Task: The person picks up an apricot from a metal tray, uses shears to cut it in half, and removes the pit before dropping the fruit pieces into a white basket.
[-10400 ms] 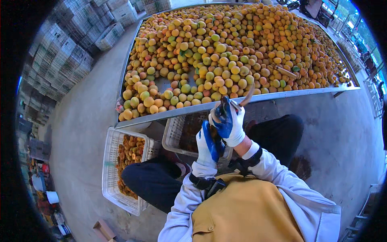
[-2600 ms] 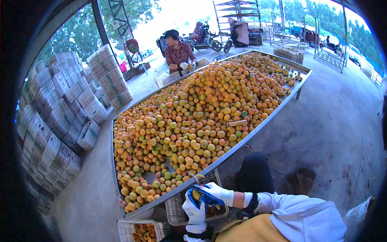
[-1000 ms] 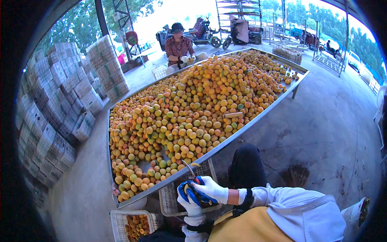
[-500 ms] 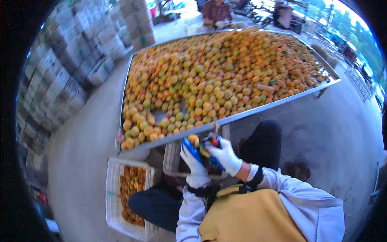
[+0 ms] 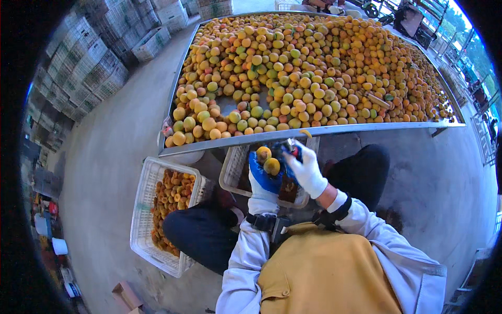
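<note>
My left hand point(image 5: 261, 180), in a white glove with a blue palm, is turned up just past the near edge of the fruit table. Two apricot pieces, an upper one point(image 5: 263, 153) and a lower one point(image 5: 272, 166), rest in its curled fingers. Right beside it, my white-gloved right hand point(image 5: 308, 171) is closed around a small red and black tool point(image 5: 293, 148) with a silvery tip; its exact kind is partly hidden. A yellow sliver of fruit point(image 5: 306, 133) shows above that hand. Below both hands stands a white plastic crate point(image 5: 228, 175) with brownish contents.
A metal-edged table point(image 5: 240, 139) heaped with apricots spans the front. At my left, a white crate point(image 5: 140, 209) holds cut apricots, close to my knee point(image 5: 201, 235). Stacked crates point(image 5: 86, 63) line the far left. Another person's hand point(image 5: 335, 9) shows beyond the table.
The view has shifted, so the table and crates sit higher in it. My left palm has turned up, showing two apricot pieces. The yellow sliver now appears above my right hand.
</note>
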Tool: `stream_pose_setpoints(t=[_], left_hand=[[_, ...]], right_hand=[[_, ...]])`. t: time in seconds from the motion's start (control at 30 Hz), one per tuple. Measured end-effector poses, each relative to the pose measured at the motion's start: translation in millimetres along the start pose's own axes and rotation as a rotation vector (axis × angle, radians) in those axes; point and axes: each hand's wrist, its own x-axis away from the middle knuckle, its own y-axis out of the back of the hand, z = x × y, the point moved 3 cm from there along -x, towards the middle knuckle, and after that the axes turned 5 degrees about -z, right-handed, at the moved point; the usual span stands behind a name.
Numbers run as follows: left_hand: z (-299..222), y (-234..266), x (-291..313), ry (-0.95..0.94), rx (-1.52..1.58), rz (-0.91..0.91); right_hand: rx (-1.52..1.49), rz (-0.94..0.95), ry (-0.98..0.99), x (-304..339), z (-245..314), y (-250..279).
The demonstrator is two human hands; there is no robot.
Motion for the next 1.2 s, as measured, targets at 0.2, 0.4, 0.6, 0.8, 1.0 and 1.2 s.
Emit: stream_pose_setpoints(t=[0.2, 0.4, 0.6, 0.8, 1.0, 1.2], left_hand=[[0, -15, 4, 0.450, 0.504, -0.025], [-46, -32, 16, 0.120, 0.058, 0.150], [-24, -35, 15, 0.486, 0.209, 0.027], [10, -40, 19, 0.218, 0.199, -0.041], [-1, -47, 21, 0.193, 0.065, -0.134], [-4, -45, 24, 0.224, 0.020, -0.100]], right_hand=[[-0.810, -0.076, -0.468, -36, 19, 12], [-1.149, 0.022, -0.292, -52, 9, 16], [-0.876, -0.210, -0.138, -36, 8, 16], [-0.481, -0.270, -0.020, -10, -3, 11], [-0.655, -0.281, -0.191, -14, -35, 14], [-1.326, -0.123, -0.632, -41, -31, 15]])
